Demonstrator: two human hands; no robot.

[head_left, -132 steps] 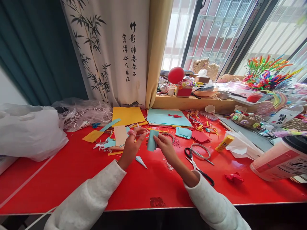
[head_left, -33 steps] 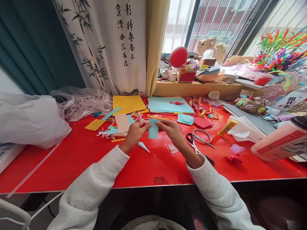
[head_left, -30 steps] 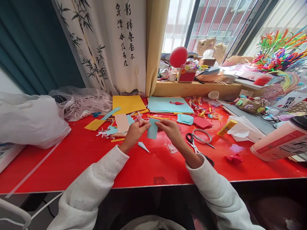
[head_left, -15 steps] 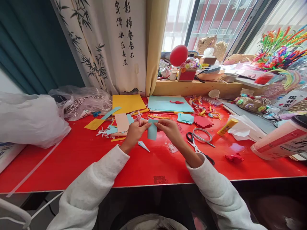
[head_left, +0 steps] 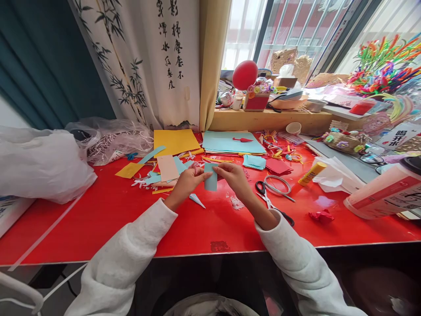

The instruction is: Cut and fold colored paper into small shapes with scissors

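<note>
A small light-blue piece of paper (head_left: 210,182) is held up between both hands over the red table. My left hand (head_left: 186,182) pinches its left edge with thumb and fingers. On the opposite side, my right hand (head_left: 233,177) grips the upper right edge. Just below the left hand, a small folded blue paper cone (head_left: 197,201) lies on the table. Scissors (head_left: 268,199) with black handles rest to the right of my right forearm. Behind the hands are a stack of small blue papers (head_left: 254,162) and a stack of red papers (head_left: 278,166).
Large blue sheets (head_left: 230,144) and a yellow sheet (head_left: 176,141) lie at the back. A glue stick (head_left: 312,173), a coiled grey tube (head_left: 279,185) and crumpled red paper (head_left: 321,216) are on the right. A white plastic bag (head_left: 42,162) fills the left.
My left hand has slid slightly down along the paper's left edge. The paper has shifted a little to the right; my right hand keeps its pinch.
</note>
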